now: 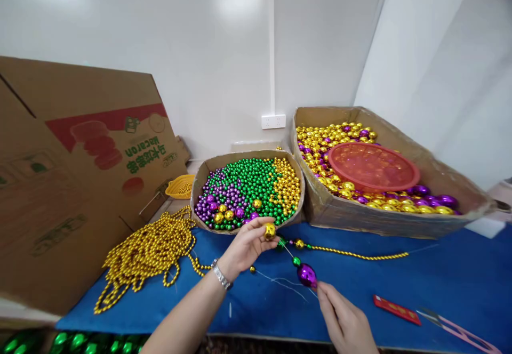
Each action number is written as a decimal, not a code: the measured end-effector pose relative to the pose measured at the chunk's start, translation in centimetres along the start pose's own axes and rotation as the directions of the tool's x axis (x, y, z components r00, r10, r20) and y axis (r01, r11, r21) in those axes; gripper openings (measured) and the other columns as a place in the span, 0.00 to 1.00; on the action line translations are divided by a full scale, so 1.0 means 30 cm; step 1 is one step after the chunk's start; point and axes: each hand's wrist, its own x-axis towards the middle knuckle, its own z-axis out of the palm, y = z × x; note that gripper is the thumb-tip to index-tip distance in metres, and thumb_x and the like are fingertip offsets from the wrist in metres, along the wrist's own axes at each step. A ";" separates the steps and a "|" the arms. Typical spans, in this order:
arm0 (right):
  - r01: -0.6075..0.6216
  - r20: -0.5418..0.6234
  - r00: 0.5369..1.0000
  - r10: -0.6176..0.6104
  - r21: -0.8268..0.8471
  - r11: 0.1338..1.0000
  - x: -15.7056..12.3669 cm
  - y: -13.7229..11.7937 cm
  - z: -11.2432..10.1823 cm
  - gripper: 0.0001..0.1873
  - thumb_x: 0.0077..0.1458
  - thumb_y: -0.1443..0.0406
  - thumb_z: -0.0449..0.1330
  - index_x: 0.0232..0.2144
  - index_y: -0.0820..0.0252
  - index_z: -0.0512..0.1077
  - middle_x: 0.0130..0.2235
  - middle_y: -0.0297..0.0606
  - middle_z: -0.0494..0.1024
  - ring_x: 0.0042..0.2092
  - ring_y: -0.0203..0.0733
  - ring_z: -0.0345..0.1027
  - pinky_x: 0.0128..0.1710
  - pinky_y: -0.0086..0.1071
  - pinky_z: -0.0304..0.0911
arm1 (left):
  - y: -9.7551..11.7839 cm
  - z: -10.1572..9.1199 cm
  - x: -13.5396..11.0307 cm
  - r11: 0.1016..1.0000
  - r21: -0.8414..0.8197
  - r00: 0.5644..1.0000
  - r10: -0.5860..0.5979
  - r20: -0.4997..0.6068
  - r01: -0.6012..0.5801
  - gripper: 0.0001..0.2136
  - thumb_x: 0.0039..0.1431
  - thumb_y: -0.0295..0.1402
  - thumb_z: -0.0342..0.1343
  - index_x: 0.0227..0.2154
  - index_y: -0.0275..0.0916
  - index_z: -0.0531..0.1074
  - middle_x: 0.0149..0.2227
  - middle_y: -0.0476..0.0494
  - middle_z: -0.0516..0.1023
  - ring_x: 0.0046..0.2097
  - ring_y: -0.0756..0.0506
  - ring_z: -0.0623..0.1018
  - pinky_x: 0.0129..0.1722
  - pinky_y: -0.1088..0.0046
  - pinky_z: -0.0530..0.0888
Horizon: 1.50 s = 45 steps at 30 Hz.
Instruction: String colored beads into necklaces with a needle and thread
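Observation:
My left hand [243, 244], with a metal watch band on the wrist, pinches a shiny gold bead [270, 231] in front of the bead box. Lower right, my right hand [344, 314] closes its fingertips at the lower end of a large purple bead [306, 275]. A small green bead [296, 261] sits just above the purple one. From it a thin straight line, needle or taut thread, runs up toward my left fingertips. Behind them on the blue table lies a strand of small gold beads [360, 256] with bigger beads at its left end.
A low carton [199, 182] holds purple, green and gold beads. The larger carton [384, 225] at right contains gold and purple balls and a red basket [374, 165]. Gold bead strings [154, 250] pile up at left. Pink-handled scissors [460, 332] lie beside a red packet [397, 310].

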 end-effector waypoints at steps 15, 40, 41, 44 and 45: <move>0.051 0.010 0.999 -0.050 -0.114 0.992 -0.009 -0.004 0.011 0.18 0.63 0.60 0.46 0.38 0.59 0.75 0.35 0.41 0.81 0.35 0.43 0.77 0.33 0.30 0.72 | -0.064 0.060 -0.042 0.988 -0.064 0.978 0.130 -0.162 -0.142 0.15 0.48 0.33 0.65 0.38 0.37 0.69 0.38 0.44 0.75 0.41 0.43 0.78 0.43 0.65 0.74; 0.007 0.012 1.000 -0.006 -0.055 0.998 -0.002 -0.027 0.006 0.17 0.64 0.61 0.46 0.39 0.60 0.73 0.36 0.42 0.80 0.36 0.41 0.76 0.36 0.29 0.71 | -0.126 0.073 -0.072 0.994 -0.102 0.995 0.039 -0.096 -0.049 0.15 0.50 0.32 0.64 0.41 0.40 0.69 0.38 0.45 0.75 0.40 0.43 0.79 0.41 0.66 0.73; 0.020 0.004 1.000 -0.020 -0.069 0.997 -0.002 -0.026 0.006 0.17 0.64 0.61 0.46 0.39 0.61 0.74 0.35 0.42 0.80 0.36 0.42 0.76 0.36 0.30 0.71 | -0.127 0.074 -0.073 0.993 -0.104 0.994 0.038 -0.098 -0.048 0.14 0.50 0.32 0.63 0.41 0.40 0.69 0.38 0.45 0.75 0.40 0.43 0.79 0.41 0.66 0.73; 0.033 -0.009 0.999 -0.034 -0.096 0.995 -0.001 -0.026 0.006 0.18 0.64 0.61 0.45 0.39 0.60 0.74 0.35 0.41 0.81 0.35 0.41 0.76 0.35 0.30 0.72 | -0.128 0.081 -0.077 0.995 -0.066 0.991 0.071 -0.110 -0.079 0.14 0.50 0.32 0.64 0.40 0.40 0.70 0.39 0.45 0.75 0.40 0.43 0.79 0.41 0.66 0.73; 0.030 -0.007 1.000 -0.031 -0.097 0.995 -0.001 -0.026 0.006 0.18 0.64 0.61 0.45 0.38 0.60 0.73 0.35 0.41 0.80 0.34 0.41 0.76 0.34 0.29 0.72 | -0.128 0.084 -0.079 0.994 -0.044 0.989 0.093 -0.112 -0.098 0.14 0.50 0.32 0.64 0.40 0.40 0.70 0.39 0.45 0.75 0.40 0.43 0.79 0.41 0.66 0.73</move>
